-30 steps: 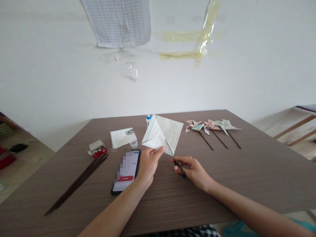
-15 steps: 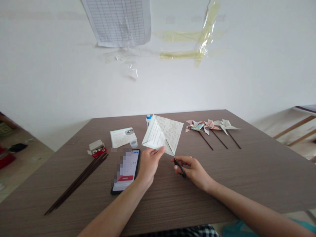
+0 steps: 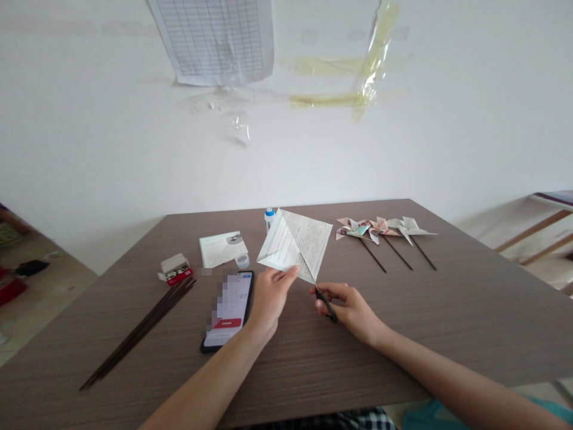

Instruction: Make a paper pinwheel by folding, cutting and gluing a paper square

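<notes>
On the brown surface [image 3: 430, 334], your left hand [image 3: 271, 301] grasps a folded paper square [image 3: 295, 242] at its twelve o'clock, while your right hand [image 3: 347, 310] grips scissors [image 3: 326, 303], blades against the paper's four o'clock edge.

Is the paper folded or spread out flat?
Partly folded: the printed sheet has a crease down its middle, and its left part bends away from the right part. The left hand holds its lower edge.
</notes>
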The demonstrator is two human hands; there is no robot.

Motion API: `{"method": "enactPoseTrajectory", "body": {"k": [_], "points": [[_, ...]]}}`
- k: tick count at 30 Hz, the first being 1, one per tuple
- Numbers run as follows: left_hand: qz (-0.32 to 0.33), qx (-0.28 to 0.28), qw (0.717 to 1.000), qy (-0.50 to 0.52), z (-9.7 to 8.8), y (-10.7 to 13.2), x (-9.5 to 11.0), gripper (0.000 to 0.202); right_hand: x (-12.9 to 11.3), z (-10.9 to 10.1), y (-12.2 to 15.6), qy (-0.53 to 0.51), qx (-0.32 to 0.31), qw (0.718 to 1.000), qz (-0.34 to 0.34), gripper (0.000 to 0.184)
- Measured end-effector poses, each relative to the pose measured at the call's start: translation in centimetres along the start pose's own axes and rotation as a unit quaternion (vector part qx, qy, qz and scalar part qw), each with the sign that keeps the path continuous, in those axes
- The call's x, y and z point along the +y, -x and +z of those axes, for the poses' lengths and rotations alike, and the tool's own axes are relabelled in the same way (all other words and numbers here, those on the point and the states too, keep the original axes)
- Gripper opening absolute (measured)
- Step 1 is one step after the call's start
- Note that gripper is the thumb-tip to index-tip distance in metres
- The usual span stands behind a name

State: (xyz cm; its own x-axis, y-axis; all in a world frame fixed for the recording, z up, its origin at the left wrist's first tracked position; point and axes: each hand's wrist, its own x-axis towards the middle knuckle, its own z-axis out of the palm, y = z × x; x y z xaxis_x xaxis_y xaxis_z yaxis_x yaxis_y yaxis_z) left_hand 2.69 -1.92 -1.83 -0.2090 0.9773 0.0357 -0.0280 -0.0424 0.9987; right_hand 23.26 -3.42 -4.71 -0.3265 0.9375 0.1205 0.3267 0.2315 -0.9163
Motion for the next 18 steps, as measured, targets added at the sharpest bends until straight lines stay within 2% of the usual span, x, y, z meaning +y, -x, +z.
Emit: {"method": "enactPoseTrajectory", "body": {"k": [7, 12, 18], "points": [[0.001, -0.007, 1.000, -0.007, -0.03, 0.04, -0.07, 0.022, -0.19, -0.01, 0.08, -0.007, 0.000, 1.000, 0.010, 0.045], [0.000, -0.003, 1.000, -0.003, -0.02, 0.01, 0.06, 0.013, -0.59, 0.04, 0.20, -0.005, 0.009, 1.000, 0.019, 0.043], [0.006, -0.001, 1.000, -0.001, -0.08, -0.06, -0.12, 0.014, 0.25, 0.08, -0.06, -0.006, 0.004, 1.000, 0.007, 0.045]]}}
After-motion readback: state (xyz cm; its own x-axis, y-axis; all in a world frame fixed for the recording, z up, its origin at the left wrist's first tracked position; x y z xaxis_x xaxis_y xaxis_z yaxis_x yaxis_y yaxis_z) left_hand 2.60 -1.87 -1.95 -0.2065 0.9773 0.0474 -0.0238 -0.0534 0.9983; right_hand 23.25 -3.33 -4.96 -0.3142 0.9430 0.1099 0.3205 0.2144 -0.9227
